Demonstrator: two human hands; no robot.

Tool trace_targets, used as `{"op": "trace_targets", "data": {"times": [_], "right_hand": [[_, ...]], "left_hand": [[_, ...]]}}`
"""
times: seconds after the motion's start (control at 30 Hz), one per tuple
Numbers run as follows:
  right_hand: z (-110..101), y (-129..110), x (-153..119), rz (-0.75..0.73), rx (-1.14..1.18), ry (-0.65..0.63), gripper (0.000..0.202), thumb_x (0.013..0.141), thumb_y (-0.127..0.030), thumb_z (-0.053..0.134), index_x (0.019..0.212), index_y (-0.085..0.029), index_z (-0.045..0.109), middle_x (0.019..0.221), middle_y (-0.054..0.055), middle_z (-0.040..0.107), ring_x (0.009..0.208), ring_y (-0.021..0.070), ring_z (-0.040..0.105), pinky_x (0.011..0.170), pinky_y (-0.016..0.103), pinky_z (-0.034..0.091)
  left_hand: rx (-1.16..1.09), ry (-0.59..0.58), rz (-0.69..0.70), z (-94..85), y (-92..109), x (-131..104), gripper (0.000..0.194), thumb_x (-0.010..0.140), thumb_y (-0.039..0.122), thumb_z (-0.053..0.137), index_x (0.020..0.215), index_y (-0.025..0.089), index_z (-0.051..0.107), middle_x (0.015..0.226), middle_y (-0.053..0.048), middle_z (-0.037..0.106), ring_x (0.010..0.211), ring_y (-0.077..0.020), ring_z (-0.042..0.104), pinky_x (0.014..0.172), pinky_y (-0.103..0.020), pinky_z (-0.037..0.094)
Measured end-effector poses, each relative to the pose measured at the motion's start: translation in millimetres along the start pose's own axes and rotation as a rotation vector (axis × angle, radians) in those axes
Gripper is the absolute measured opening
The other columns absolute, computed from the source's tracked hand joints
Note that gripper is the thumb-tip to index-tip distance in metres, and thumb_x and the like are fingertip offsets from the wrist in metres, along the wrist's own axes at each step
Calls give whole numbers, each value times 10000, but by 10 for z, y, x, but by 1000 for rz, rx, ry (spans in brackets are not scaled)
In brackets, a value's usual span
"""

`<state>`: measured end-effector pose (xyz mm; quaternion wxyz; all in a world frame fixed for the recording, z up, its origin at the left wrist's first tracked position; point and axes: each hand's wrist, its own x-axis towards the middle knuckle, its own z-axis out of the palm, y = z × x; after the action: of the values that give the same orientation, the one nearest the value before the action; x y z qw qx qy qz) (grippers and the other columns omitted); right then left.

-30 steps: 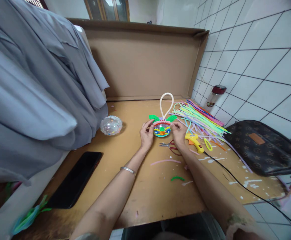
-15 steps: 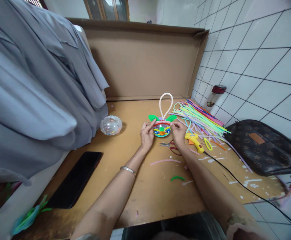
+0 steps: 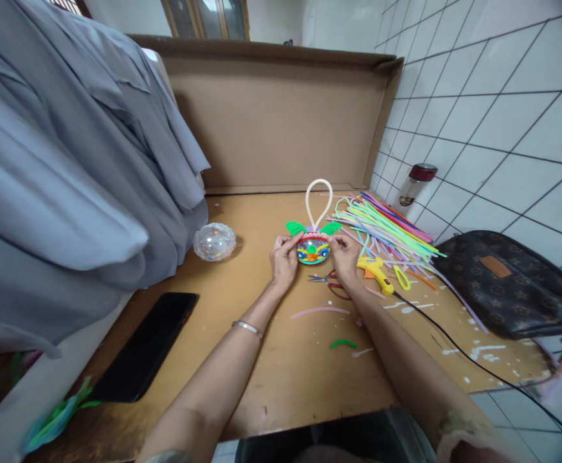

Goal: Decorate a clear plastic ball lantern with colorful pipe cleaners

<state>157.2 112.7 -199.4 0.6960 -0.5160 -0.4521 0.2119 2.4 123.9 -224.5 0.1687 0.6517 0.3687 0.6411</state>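
Between my two hands is a round decorated ornament [image 3: 312,251], with a clear front, a red and pink rim, and blue, yellow, green and orange pieces. Two green leaf shapes and a white loop [image 3: 319,186] stand up from its top. My left hand [image 3: 285,260] pinches its left rim, thumb and fingers closed. On the right rim my right hand [image 3: 345,256] pinches with its fingertips. Scissors [image 3: 332,281] with red handles lie just below the ornament, partly behind my right wrist. A yellow hot glue gun [image 3: 379,276] lies right of my right hand.
Pipe cleaners [image 3: 387,228] are heaped at the right, near a dark patterned bag [image 3: 517,283] and a red-lidded jar [image 3: 416,183]. A clear ball [image 3: 215,242] and a black phone [image 3: 146,347] lie at left. Cardboard [image 3: 281,122] stands behind; grey cloth [image 3: 78,167] hangs left.
The ornament and its white loop have shifted very slightly to the left and tilted a little. Both hands keep their grip in nearly the same place.
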Motion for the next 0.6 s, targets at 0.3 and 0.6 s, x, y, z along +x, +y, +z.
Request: {"op": "trace_targets", "data": {"times": [0.3,0.6], "right_hand": [[-10,13,9,-8,-14,-4,214,671,-412,634,649,-199,624,615,3,635,596,164,548,593,288,441],[-5,-1,1,-20,-6,4,221,666,-421,625,645,-201,618,618,9,627,602,173,545,601,299,431]], "left_hand": [[39,-2,22,-8,13,-12,352,913,155,461,1135,240,720,871,-34,552,816,-139,545,767,-268,477],[39,-5,10,-10,32,-12,350,921,176,466,1169,236,705,866,-44,563,830,-152,542,786,-284,478]]}}
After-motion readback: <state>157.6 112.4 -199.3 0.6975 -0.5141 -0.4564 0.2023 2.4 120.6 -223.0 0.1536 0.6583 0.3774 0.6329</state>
